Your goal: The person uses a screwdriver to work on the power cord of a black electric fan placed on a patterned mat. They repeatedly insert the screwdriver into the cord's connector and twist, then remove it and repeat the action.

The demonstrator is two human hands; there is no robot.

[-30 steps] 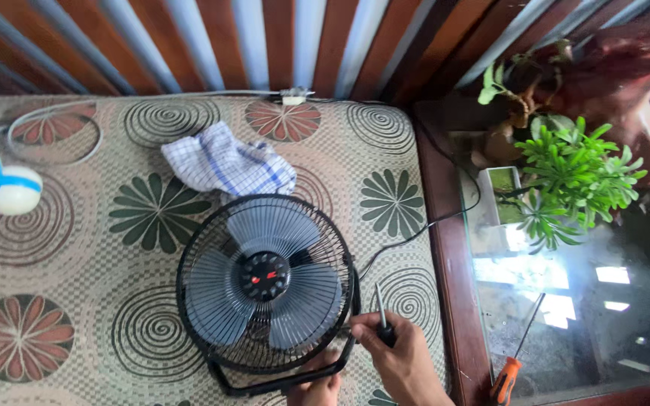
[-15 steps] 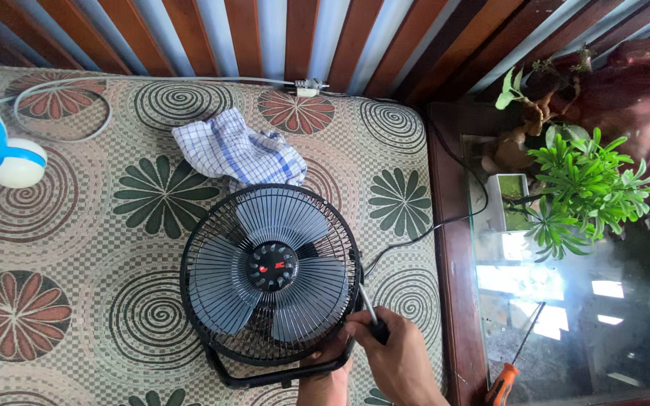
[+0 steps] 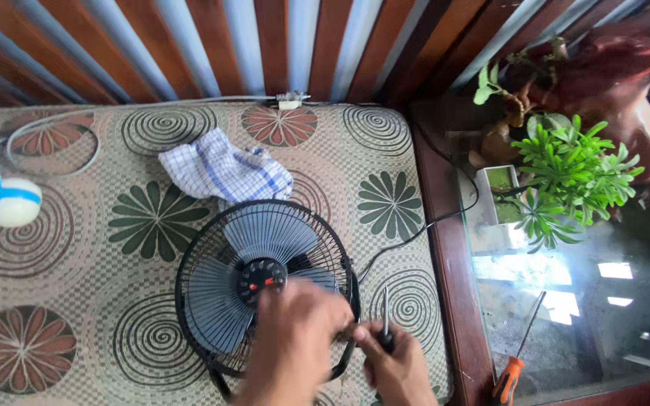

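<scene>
Hands at fan point(image 3: 265, 289): left hand point(image 3: 295, 338) spread on grille, apparently; right hand point(image 3: 396, 368) fisted around screwdriver point(image 3: 385, 327), best kept square.

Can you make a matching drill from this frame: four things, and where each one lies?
1 round black wire-cage fan
2 blue-and-white checked cloth
3 orange-handled screwdriver
4 green leafy plant

a on the glass tabletop, near the front
b under both hands on the patterned cushion
c behind the fan on the cushion
d at the back of the glass tabletop

Pairs: 1-b, 2-c, 3-a, 4-d
</scene>
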